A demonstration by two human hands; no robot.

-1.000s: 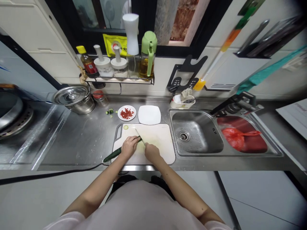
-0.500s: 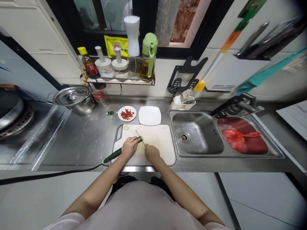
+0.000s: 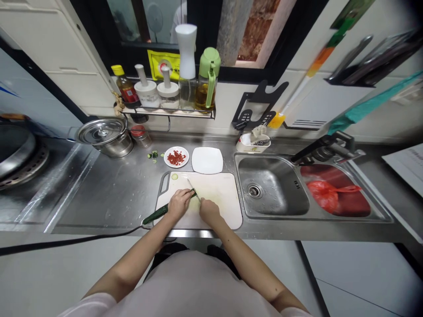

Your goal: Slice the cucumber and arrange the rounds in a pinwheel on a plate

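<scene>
A dark green cucumber [image 3: 156, 214] lies slantwise over the left part of a white cutting board [image 3: 221, 198]. My left hand [image 3: 179, 203] is closed around it near its right end. In my right hand [image 3: 209, 211] is a knife [image 3: 193, 187], its blade at the cucumber's cut end. A pale round cucumber slice [image 3: 174, 176] rests at the board's upper left. Behind the board stand a white plate [image 3: 185, 163] of chopped red pieces [image 3: 176, 157] and a bare white plate [image 3: 207, 160]. Small green scraps [image 3: 153, 154] lie on the counter.
A lidded steel pot [image 3: 114, 141] and a red-lidded jar [image 3: 141, 136] stand at the back left. To the right is a double sink [image 3: 274, 185] with a red plastic bag [image 3: 325, 196] in its far basin. A shelf [image 3: 172, 112] of bottles hangs above.
The view has shifted slightly. My hands, the knife and the cucumber hold nearly the same place on the board.
</scene>
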